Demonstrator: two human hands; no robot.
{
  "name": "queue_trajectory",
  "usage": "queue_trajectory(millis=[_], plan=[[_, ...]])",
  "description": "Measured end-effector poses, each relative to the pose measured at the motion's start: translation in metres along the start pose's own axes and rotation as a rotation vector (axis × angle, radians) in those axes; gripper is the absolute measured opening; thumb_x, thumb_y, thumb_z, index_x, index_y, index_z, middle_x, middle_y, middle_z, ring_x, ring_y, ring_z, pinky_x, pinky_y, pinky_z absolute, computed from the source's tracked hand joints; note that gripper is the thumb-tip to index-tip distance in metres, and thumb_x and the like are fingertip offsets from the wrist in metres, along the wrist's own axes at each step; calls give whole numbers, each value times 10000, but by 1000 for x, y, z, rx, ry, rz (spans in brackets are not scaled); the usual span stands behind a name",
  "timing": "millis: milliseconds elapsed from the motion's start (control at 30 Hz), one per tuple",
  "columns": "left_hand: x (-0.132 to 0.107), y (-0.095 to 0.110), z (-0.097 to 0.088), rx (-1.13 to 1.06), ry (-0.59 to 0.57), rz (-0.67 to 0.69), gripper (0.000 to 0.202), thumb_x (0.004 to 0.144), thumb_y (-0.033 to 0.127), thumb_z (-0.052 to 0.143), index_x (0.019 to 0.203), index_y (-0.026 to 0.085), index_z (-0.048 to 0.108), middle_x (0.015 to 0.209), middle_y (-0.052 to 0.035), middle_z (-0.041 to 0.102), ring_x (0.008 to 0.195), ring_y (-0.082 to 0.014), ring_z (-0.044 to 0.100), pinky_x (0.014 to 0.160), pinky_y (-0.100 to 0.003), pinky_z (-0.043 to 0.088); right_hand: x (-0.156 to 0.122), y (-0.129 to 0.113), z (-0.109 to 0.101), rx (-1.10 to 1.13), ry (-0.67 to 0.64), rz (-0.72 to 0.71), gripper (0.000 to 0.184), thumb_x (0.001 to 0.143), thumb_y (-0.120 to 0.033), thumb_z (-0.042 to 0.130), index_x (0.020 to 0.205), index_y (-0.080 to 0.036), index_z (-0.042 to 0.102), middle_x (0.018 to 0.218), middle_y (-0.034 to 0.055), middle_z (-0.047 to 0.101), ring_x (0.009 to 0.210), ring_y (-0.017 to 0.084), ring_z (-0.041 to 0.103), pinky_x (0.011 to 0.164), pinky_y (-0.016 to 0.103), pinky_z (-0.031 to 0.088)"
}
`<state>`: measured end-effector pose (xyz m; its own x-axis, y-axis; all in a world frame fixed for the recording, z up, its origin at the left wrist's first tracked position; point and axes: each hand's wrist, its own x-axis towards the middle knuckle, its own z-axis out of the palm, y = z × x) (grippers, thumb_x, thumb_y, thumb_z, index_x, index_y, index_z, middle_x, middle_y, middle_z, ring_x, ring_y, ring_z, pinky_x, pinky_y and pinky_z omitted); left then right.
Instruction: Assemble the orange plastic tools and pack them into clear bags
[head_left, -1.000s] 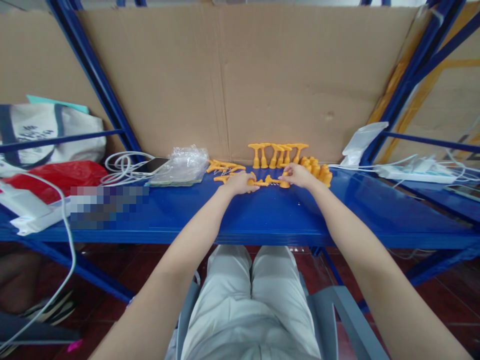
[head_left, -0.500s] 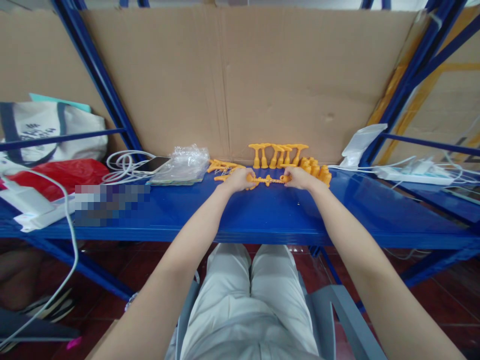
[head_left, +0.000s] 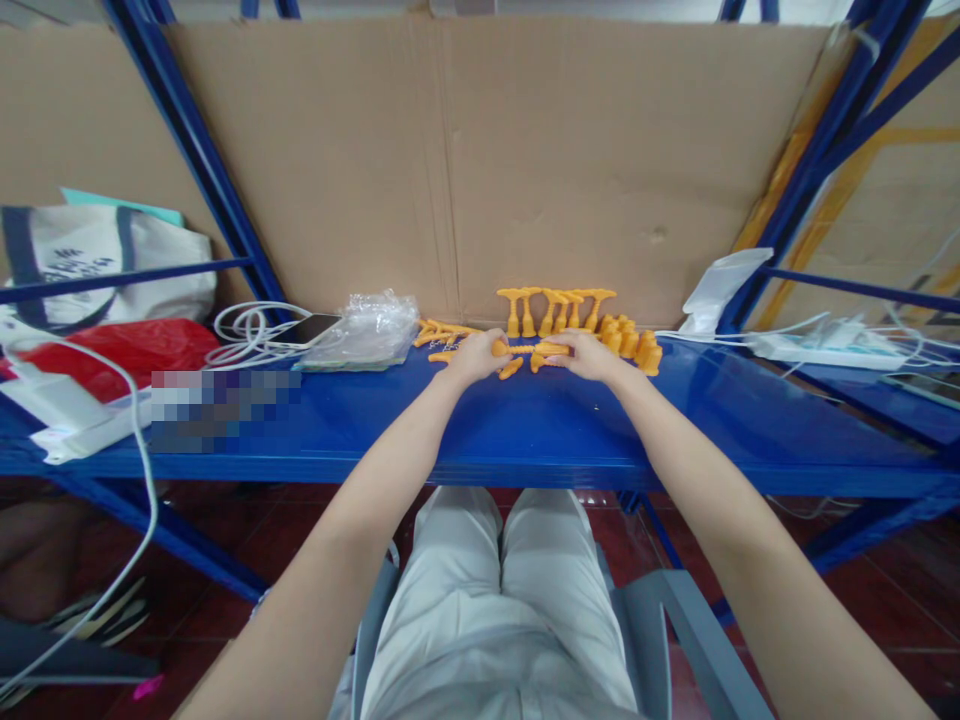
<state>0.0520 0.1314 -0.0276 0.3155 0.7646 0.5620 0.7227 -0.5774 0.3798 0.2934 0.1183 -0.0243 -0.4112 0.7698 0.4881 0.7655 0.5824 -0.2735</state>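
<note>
My left hand (head_left: 478,358) is closed with its fingertips on the rounded end of a yellow plastic rod (head_left: 527,349). The rod looks ribbed and runs sideways just above the blue shelf. My right hand (head_left: 589,354) pinches a yellow plastic piece (head_left: 553,350) at the rod's right end; whether the two are joined I cannot tell. Below the hands lies a small curved yellow piece (head_left: 511,369). Behind them stand several yellow T-shaped pieces (head_left: 555,312) in a row. Yellow cup-like parts (head_left: 639,350) cluster beside my right hand, and yellow branched pieces (head_left: 448,332) lie left of my left hand.
The blue metal shelf (head_left: 525,425) has a cardboard sheet (head_left: 585,150) at its back. A clear plastic bag (head_left: 379,325), a phone (head_left: 309,329) and coiled white cables (head_left: 251,330) lie to the left. A white power strip (head_left: 829,348) lies on the right.
The yellow piece at my right fingers has shifted left toward the left hand, and the gap between my hands has narrowed slightly. The yellow parts between them now lie differently.
</note>
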Motion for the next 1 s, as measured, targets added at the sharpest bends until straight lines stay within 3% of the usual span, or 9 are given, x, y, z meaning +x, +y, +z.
queue_trajectory(millis=[100, 300, 467, 533, 667, 700, 833, 1000], plan=[[-2, 0, 0, 5, -3, 14, 161, 742, 237, 695, 901, 207, 690, 762, -19, 714, 786, -219, 679, 746, -301, 504, 2, -2, 10, -21, 49, -68, 378, 869, -217, 636, 1235, -157, 707, 1083, 137, 689, 1026, 278, 656, 946, 415, 504], [-2, -5, 5, 60, -64, -15, 212, 734, 171, 682, 944, 195, 706, 873, -42, 748, 865, -226, 691, 834, -313, 510, 0, -6, 21, -11, 34, -87, 402, 872, -193, 607, 1267, -179, 682, 1100, 127, 670, 1036, 271, 642, 976, 431, 492], [-1, -9, 10, 139, -72, -1, 231, 750, 192, 679, 979, 206, 712, 942, -53, 766, 903, -224, 694, 846, -310, 527, 0, 1, 16, 211, 47, 77, 550, 784, -144, 676, 1327, -157, 591, 1245, 133, 642, 993, 232, 674, 929, 408, 536], [-1, -9, 10, 154, -76, 11, 238, 757, 204, 678, 992, 205, 713, 975, -59, 767, 923, -227, 694, 852, -313, 529, 0, 5, 13, 382, 50, 175, 487, 771, -131, 698, 1248, -156, 602, 1238, 122, 653, 908, 193, 697, 853, 369, 570], [-2, -7, 7, 200, -104, 12, 276, 780, 233, 672, 1051, 194, 706, 1006, -62, 762, 972, -233, 693, 873, -308, 520, -3, 3, 5, 647, -28, 309, 181, 807, -231, 762, 927, -159, 647, 936, 60, 735, 674, 138, 700, 692, 273, 582], [-2, -6, 6, 203, -107, 8, 282, 784, 241, 672, 1060, 191, 704, 993, -61, 762, 966, -234, 695, 870, -306, 518, -5, -1, 4, 676, -56, 347, 175, 835, -287, 755, 847, -154, 641, 840, 55, 735, 605, 129, 685, 630, 246, 567], [-3, -3, 2, 186, -105, 3, 279, 782, 241, 680, 1054, 188, 703, 931, -51, 760, 905, -226, 700, 838, -300, 514, -7, -19, -1, 694, -79, 502, 465, 934, -520, 606, 643, -158, 572, 547, 55, 661, 396, 95, 574, 397, 179, 413], [-2, -2, 2, 160, -77, 1, 269, 773, 223, 678, 1034, 166, 709, 902, -64, 756, 871, -229, 695, 804, -306, 508, -6, -34, -2, 657, -27, 621, 640, 950, -672, 420, 575, -168, 541, 358, 24, 513, 271, 71, 431, 293, 171, 265]])
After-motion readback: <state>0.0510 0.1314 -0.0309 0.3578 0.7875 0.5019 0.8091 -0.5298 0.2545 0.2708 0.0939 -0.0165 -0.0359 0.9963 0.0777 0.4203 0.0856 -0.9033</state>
